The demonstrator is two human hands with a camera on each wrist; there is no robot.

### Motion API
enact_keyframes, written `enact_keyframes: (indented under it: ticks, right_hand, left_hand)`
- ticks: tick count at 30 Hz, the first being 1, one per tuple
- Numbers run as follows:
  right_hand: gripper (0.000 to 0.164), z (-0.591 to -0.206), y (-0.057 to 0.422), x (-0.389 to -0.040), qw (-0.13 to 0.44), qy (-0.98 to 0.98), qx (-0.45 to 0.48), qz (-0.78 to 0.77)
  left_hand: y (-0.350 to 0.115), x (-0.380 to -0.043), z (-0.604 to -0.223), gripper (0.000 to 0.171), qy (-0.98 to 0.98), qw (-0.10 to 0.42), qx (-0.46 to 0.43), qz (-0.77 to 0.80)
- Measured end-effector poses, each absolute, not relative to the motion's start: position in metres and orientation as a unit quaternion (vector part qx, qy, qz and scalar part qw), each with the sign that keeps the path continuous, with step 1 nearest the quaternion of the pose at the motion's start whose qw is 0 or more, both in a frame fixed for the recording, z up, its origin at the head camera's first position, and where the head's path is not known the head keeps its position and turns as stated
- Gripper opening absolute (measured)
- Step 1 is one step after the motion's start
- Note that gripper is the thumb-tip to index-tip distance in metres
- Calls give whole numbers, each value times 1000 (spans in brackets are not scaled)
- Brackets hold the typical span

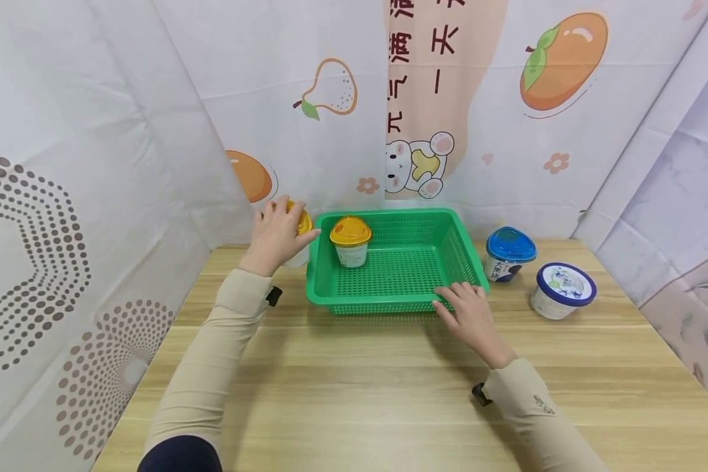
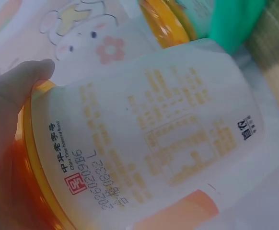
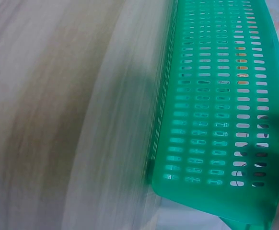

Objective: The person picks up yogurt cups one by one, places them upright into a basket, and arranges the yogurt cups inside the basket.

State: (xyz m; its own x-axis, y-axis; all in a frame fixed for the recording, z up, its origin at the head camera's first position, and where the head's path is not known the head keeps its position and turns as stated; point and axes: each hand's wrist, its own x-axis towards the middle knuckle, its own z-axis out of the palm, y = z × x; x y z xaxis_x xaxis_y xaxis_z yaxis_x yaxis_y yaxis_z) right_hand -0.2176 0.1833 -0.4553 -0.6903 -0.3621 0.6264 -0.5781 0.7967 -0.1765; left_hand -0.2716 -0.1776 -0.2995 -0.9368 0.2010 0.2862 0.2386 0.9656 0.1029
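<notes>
My left hand [image 1: 274, 237] holds a yogurt cup with a yellow-orange lid [image 1: 303, 223] just left of the green basket [image 1: 398, 299]. In the left wrist view that cup [image 2: 144, 129] has a white printed body, and the thumb presses at its lid edge. Inside the basket, at its left end, stands another yellow-lidded yogurt cup [image 1: 351, 242]. My right hand [image 1: 469, 318] grips the basket's front rim near its right corner, fingers over the rim and thumb on the outside. In the right wrist view the basket's slotted side [image 3: 216, 110] fills the right half.
Right of the basket stand a blue-lidded cup [image 1: 509, 252] and a round tub with a dark blue-rimmed lid [image 1: 563, 288]. The wooden table [image 1: 354, 393] meets printed curtains [image 1: 342, 151] at the back and sides.
</notes>
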Motion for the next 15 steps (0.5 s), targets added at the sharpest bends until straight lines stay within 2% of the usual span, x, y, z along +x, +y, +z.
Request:
enact_keyframes:
  ticks: [15]
  right_hand:
    - [27, -454, 184, -217, 290, -902, 261, 187]
  left_hand:
    - [-137, -267, -298, 61, -979, 133, -141, -56]
